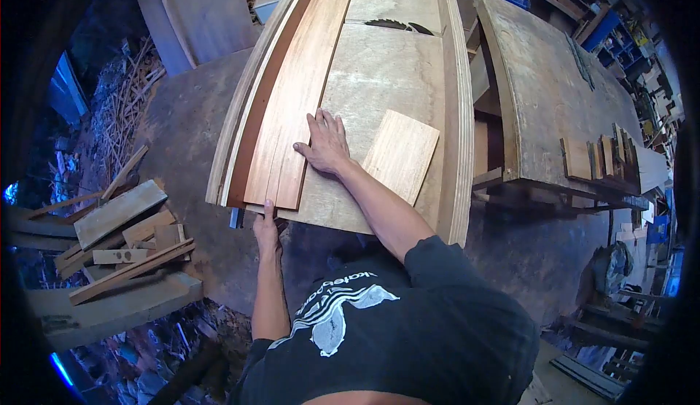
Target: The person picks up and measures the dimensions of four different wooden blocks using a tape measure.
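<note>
A long wooden board (302, 84) lies along the raised left fence (237, 131) of a plywood sled (383, 73). A thin line runs lengthwise through the board's near part. My left hand (267, 234) pinches the board's near end, thumb on top and fingers partly hidden below the edge. Flat and with fingers spread, my right hand (328, 142) rests against the board's right edge, partly on the plywood. A shorter wooden piece (401, 153) lies to the right of that hand, partly under the forearm. Farther off, a toothed circular saw blade (397, 24) sticks up through a slot.
The sled's right rail (456, 113) rises beside the short piece. Offcuts (138, 237) are piled at the left. On the right stands a worn wooden table (561, 77) with several small blocks (598, 158). Wood scraps (124, 88) cover the floor at the far left.
</note>
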### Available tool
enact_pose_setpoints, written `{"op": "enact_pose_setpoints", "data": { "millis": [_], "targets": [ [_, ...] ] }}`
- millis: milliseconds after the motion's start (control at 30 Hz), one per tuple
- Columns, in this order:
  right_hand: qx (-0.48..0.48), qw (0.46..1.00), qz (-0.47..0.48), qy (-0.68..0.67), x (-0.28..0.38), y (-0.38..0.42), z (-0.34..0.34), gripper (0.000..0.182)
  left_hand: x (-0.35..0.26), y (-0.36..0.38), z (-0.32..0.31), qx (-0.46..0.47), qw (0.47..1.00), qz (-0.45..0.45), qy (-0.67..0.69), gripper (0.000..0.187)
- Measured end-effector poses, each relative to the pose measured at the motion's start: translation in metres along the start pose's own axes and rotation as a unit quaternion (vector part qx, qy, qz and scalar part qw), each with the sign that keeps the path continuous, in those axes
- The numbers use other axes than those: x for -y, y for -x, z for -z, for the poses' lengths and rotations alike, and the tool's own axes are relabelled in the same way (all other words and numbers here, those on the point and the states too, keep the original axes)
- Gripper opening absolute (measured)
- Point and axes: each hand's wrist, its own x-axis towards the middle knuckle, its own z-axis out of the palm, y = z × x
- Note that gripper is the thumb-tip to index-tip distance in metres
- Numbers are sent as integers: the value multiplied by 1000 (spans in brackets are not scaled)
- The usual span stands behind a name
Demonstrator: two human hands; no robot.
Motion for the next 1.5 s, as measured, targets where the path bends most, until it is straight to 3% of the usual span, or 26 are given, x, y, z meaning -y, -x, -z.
{"op": "enact_pose_setpoints", "data": {
  "millis": [400,533,567,667,700,1267,1467,1500],
  "targets": [
    [-21,1000,8,3,1,1,-2,85,-13,11,-5,-2,1000,5,-27,55],
    [45,997,-34,-57,3,-5,13,86,-3,5,-4,-8,1000,-6,-8,49],
    [48,997,-30,-54,1,-4,15,86,-13,8,-7,1,999,29,-30,46],
    [29,999,-18,-29,0,4,13,87,3,-4,-2,31,998,32,41,60],
    [18,999,-36,-27,-2,8,10,87,-11,8,-6,16,999,38,8,62],
    [10,999,0,-32,-2,9,7,86,-9,7,-7,-26,1000,11,-5,64],
    [19,1000,0,-22,-2,9,9,86,-2,-3,-3,3,999,35,-17,66],
    [29,999,-2,-21,0,9,14,86,8,-16,-1,54,998,32,23,68]
  ]
}}
